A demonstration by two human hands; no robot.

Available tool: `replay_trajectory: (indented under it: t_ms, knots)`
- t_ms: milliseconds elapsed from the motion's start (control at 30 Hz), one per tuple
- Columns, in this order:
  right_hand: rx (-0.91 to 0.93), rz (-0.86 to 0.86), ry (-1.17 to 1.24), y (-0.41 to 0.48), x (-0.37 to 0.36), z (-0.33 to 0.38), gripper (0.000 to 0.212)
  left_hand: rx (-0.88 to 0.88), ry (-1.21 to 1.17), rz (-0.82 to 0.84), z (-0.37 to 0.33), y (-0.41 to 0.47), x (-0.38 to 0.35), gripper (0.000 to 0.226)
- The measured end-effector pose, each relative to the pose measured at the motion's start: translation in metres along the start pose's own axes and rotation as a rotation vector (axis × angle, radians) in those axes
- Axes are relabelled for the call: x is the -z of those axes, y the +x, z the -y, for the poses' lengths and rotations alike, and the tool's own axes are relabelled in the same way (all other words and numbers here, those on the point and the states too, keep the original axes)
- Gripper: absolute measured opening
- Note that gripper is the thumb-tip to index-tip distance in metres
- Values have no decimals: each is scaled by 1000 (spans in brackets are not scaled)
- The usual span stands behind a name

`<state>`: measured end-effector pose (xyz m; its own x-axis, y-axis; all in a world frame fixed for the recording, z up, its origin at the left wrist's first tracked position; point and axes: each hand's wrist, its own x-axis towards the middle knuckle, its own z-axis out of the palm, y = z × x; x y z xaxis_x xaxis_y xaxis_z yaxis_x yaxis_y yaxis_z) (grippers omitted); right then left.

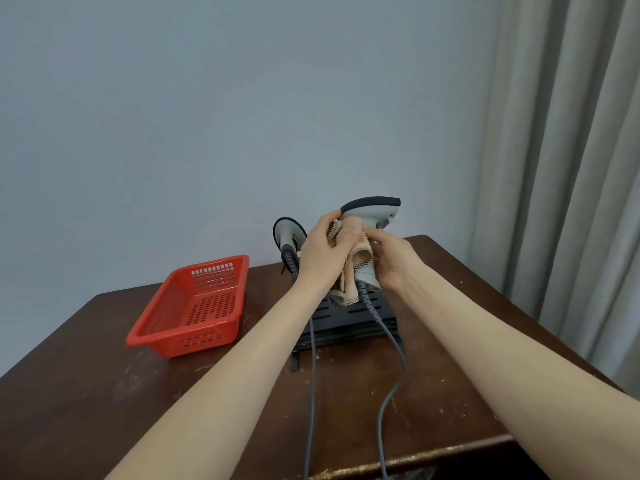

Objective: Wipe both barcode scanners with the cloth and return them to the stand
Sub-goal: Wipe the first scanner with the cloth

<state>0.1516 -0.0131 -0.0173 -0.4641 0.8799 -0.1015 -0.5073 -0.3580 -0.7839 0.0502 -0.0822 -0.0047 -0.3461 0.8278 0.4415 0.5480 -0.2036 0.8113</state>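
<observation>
A grey barcode scanner (374,211) with a dark top is held upright above the black slotted stand (349,317). My right hand (394,261) grips its handle near the base. My left hand (320,252) presses a beige checked cloth (349,244) against the handle just under the head. The cloth hangs down over the stand. A second grey scanner (289,233) sits in the stand at the back left, partly hidden behind my left hand. Grey cables (388,403) run from both scanners toward the table's front edge.
A red perforated plastic basket (194,306) stands to the left of the stand on the dark wooden table (86,393). A grey wall is behind and a curtain (571,168) hangs at the right. The table's front edge is near the cables.
</observation>
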Motion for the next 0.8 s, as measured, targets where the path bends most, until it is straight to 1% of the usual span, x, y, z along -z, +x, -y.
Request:
replay_trajectory:
  t_ms: [33, 67, 133, 167, 200, 267, 333, 367, 400, 500, 567, 600, 667, 733, 800]
  knots:
    - [-15, -2, 8, 0, 0, -1, 27, 40, -37, -9, 4, 3, 0, 39]
    - [-29, -7, 16, 0, 0, -2, 30, 90, -114, -56, 5, 5, 2, 33]
    - [-49, -8, 33, -1, 0, 0, 29, 178, -334, -197, 5, 7, 6, 22]
    - [-57, -9, 39, -1, -1, 0, 28, 173, -395, -270, 3, 9, 8, 21]
    - [-67, -15, 38, -1, -1, 1, 30, 135, -385, -324, 1, 10, 9, 22]
    - [-96, -19, 43, -1, -4, 1, 36, 3, -214, -344, -4, 11, 8, 24]
    - [-112, 1, 46, -3, -10, 0, 39, -132, 35, -260, -4, 8, 2, 15]
    - [-112, 16, 55, -3, -12, -1, 40, -175, 116, -207, -2, 6, -2, 10]
    - [-105, 22, 62, -3, -13, -2, 39, -196, 160, -170, 2, 5, -4, 11]
    - [-88, -5, 82, -2, -9, 2, 39, -213, 221, -109, 14, 1, -5, 27]
    - [-88, -36, 58, 0, -5, 3, 39, -188, 209, -54, 17, -2, -5, 33]
    - [-86, -49, 46, 0, -5, 2, 38, -186, 202, -65, 17, -2, -5, 33]
    - [-74, -67, 39, -1, -6, 0, 34, -215, 192, -145, 12, -2, -5, 26]
    - [-39, -65, 49, 0, -8, -2, 29, -267, 165, -207, 2, 0, -3, 20]
    - [-1, -48, 70, -2, -12, 0, 22, -339, 162, -231, -6, 4, -2, 18]
